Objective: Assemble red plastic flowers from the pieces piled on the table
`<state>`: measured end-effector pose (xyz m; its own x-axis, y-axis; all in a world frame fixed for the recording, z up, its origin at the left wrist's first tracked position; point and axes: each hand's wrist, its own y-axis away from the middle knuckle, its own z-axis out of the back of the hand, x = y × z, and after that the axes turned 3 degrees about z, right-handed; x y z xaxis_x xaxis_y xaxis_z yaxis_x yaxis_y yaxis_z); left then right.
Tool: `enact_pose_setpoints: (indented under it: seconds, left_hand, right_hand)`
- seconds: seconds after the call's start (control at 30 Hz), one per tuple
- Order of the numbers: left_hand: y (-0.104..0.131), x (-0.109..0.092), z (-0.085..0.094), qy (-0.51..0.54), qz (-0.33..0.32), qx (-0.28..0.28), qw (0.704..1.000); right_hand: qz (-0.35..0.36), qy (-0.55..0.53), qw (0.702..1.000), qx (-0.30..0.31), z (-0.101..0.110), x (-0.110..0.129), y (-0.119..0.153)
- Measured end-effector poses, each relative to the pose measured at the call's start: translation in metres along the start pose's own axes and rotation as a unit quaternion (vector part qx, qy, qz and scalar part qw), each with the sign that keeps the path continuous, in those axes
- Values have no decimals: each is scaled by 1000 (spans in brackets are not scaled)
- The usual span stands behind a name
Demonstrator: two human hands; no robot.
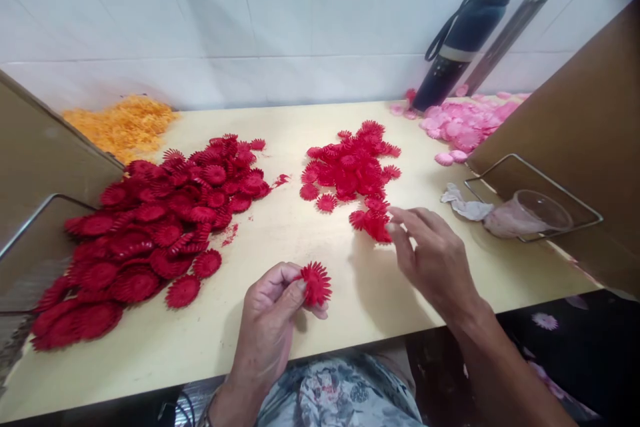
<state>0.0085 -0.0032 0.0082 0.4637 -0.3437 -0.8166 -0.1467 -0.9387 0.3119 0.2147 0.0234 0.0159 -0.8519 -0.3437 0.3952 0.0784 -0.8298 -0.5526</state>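
Observation:
My left hand (280,313) is closed over the near part of the table, pinching a small red flower piece (316,283) with fringed petals between thumb and fingers. To the right, my right hand (435,260) has its thumb and fingertips drawn together at a few red flower pieces (375,223), gripping their edge. Just beyond is a loose heap of bright red flower pieces (347,163). On the left lies a larger pile of darker red round fringed pieces (165,220), some stacked together.
Orange petals (125,123) are heaped at the back left, pink petals (465,123) at the back right. A dark blue bottle (455,47) leans on the tiled wall. A clear plastic cup (530,213) lies by a wire stand and crumpled tissue (465,203). Brown panels flank the table (280,227).

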Motion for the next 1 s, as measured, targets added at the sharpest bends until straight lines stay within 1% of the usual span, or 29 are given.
enact_pose_setpoints:
  seconds: [0.03, 0.07, 0.13, 0.17, 0.23, 0.37, 0.47, 0.53, 0.7, 0.77, 0.8, 0.83, 0.87, 0.93, 0.97, 1.0]
  left_hand:
    - [0, 2, 0, -15, -16, 4, 1000]
    - [0, 4, 0, -31, -32, 9, 999]
    - [-1, 7, -1, -50, -61, 15, 997]
    - [0, 8, -1, -51, -63, 20, 996]
    - [0, 8, -2, -37, -53, 34, 997]
    - [1, 5, -4, -3, -25, 55, 998]
    - [2, 3, -5, 4, -9, 51, 999]
    - [2, 3, -6, 6, 2, 42, 999]
    - [3, 2, -9, 43, 30, 29, 998]
    - [3, 1, -9, 53, 37, 22, 998]
    - [3, -1, -8, 57, 37, 18, 998]
    - [3, -2, -8, 59, 33, 12, 998]
    - [3, -3, -7, 58, 24, 6, 998]
    - [2, -4, -6, 45, 4, -4, 999]
    - [1, -4, -6, 32, -3, -7, 999]
    - [1, -3, -6, 16, -9, -8, 1000]
  right_hand:
    - [21, -54, 998, 10, 0, 11, 1]
    - [42, -131, 990, 41, -2, 23, 3]
    - [65, -249, 961, 106, -8, 45, 7]
    - [67, -283, 949, 123, -11, 53, 9]
    - [55, -323, 935, 138, -17, 61, 10]
    - [2, -381, 907, 178, -19, 55, 11]
    - [-34, -416, 887, 197, -18, 50, 11]
    - [-61, -449, 868, 204, -19, 50, 14]
    - [-148, -544, 806, 179, -27, 55, 23]
    - [-174, -557, 798, 152, -29, 51, 25]
    - [-184, -553, 803, 128, -28, 45, 24]
    - [-192, -537, 816, 98, -27, 38, 23]
    - [-194, -503, 839, 64, -26, 28, 20]
    - [-175, -367, 913, 5, -20, 6, 14]
    - [-150, -264, 953, -10, -16, -3, 10]
    - [-119, -158, 980, -15, -11, -10, 7]
